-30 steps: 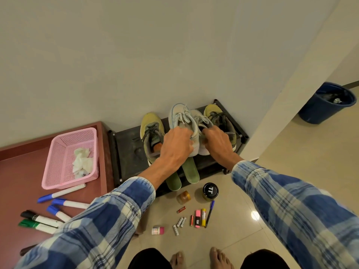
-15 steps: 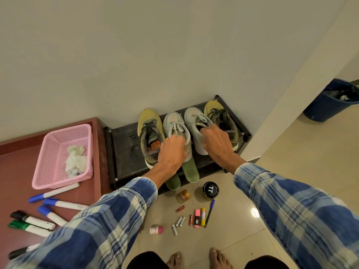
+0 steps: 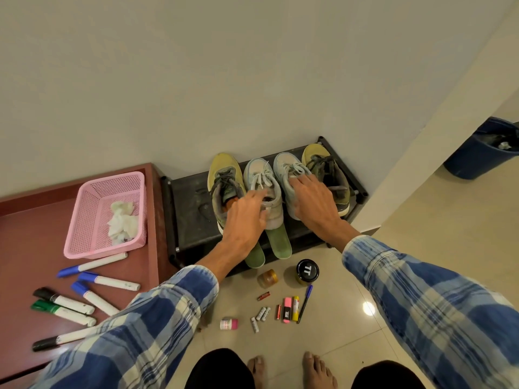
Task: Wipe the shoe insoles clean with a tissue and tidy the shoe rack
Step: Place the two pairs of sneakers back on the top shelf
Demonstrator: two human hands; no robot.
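Insoles (image 3: 278, 242): two green ones, sticking out from under the pale shoes (image 3: 262, 176) past the front edge of the shoe rack (image 3: 188, 197).
Head view, hands: the left hand (image 3: 244, 220) and right hand (image 3: 314, 206) each rest on a pale shoe, fingers straight, gripping nothing.
Risk: nudging the shoes could tip the overhanging insoles onto the floor (image 3: 393, 262).
Writing: "TT" on the jar (image 3: 307, 272) lid.

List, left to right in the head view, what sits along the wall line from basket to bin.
pink basket → left yellow shoe → left pale blue shoe → right pale blue shoe → right yellow shoe → blue bin
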